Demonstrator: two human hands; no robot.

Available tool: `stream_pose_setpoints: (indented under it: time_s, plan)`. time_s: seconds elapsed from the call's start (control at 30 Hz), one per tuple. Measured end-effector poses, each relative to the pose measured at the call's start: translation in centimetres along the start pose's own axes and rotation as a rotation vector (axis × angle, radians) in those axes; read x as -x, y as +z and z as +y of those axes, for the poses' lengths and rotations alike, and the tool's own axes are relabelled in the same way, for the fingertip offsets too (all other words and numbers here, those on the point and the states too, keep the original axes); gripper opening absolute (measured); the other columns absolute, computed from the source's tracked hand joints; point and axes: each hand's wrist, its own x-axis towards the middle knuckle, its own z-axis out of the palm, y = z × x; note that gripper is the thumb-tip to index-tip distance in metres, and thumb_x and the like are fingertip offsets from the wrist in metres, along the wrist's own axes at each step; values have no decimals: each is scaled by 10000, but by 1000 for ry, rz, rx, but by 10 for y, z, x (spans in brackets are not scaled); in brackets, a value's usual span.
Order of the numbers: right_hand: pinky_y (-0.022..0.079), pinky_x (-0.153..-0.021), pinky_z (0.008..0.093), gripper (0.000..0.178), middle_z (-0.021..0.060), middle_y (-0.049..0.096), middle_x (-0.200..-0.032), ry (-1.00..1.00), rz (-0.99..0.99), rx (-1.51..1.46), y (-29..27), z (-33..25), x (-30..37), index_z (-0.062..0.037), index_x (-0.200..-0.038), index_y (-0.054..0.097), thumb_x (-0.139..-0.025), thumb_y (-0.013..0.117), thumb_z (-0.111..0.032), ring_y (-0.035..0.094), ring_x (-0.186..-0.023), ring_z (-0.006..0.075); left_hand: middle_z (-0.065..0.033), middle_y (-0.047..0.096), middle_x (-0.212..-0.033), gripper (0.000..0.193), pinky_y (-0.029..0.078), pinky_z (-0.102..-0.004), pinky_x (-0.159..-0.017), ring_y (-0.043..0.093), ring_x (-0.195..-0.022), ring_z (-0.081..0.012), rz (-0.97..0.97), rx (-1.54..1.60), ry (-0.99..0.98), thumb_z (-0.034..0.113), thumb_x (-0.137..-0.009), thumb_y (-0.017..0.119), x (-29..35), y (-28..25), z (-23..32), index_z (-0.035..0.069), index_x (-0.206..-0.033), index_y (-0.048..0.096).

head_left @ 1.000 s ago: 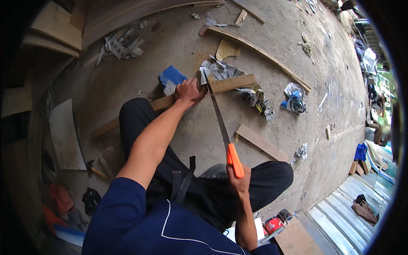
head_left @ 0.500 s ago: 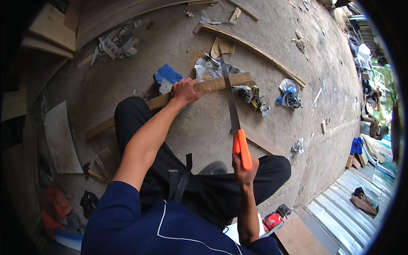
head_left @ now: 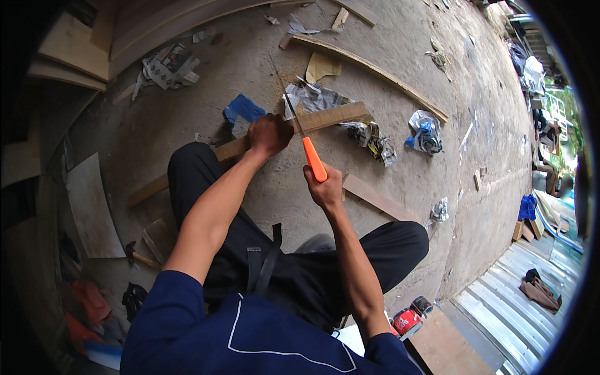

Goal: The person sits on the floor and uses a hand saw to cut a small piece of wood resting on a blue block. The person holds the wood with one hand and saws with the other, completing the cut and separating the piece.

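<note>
A long wooden beam (head_left: 337, 116) slants up from the lower left, past my left knee, to its free end at upper right. My left hand (head_left: 270, 134) is closed over the beam, knuckles up. In my right hand (head_left: 325, 189) is a handsaw (head_left: 314, 159), held by its orange handle. The saw's thin blade crosses the beam just right of my left hand, its tip pointing up and away to the left. Whether the teeth have cut into the wood cannot be made out. Crumpled newspaper (head_left: 312, 99) lies under and behind the beam, beside a blue-and-white wrapper (head_left: 242, 112).
A long thin plank (head_left: 375, 72) lies farther off on the concrete floor. Another flat board (head_left: 381, 199) is right of my right hand. A hammer (head_left: 140, 255) rests at left near a pale panel (head_left: 95, 206). Corrugated metal sheets (head_left: 506, 281) are at lower right.
My right hand and the saw have moved forward and left. The blade now tilts leftward and crosses the beam close to my left hand, which has rolled knuckles-up and still holds the beam.
</note>
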Motion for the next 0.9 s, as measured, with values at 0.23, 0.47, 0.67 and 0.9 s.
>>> stream_pose_setpoints:
  time_s: [0.23,0.47,0.67,0.9]
  plan:
    - [483,-559,362,100,165,612,-660,-99,-51,-5,1,15,4,-36,-782,638,-761,677,-126,625,-578,325,-212,665,-788,313,534,-492,-691,667,-780,-383,-135,-13,-111,321,-823,555,-7,-11,10,27,-803,662]
    - [494,-561,374,92,151,613,-656,-134,-37,-23,5,25,10,-50,-765,633,-754,684,-126,624,-591,333,-253,672,-944,555,524,-494,-798,661,-912,-412,-272,-43,-174,519,-858,491,-13,-13,10,3,-935,682]
    - [490,-558,370,88,155,613,-655,-102,-30,-52,7,26,10,-46,-764,630,-743,686,-111,628,-593,334,-254,668,-938,537,520,-492,-807,652,-919,-427,-289,-15,-206,518,-849,508,-16,-15,15,15,-930,677]
    - [482,-553,351,92,156,614,-659,-20,-84,-59,-15,20,36,-27,-777,627,-744,685,-90,632,-584,313,-205,666,-883,443,480,-508,-757,647,-885,-396,-162,8,-210,493,-792,592,-10,-2,9,60,-857,658]
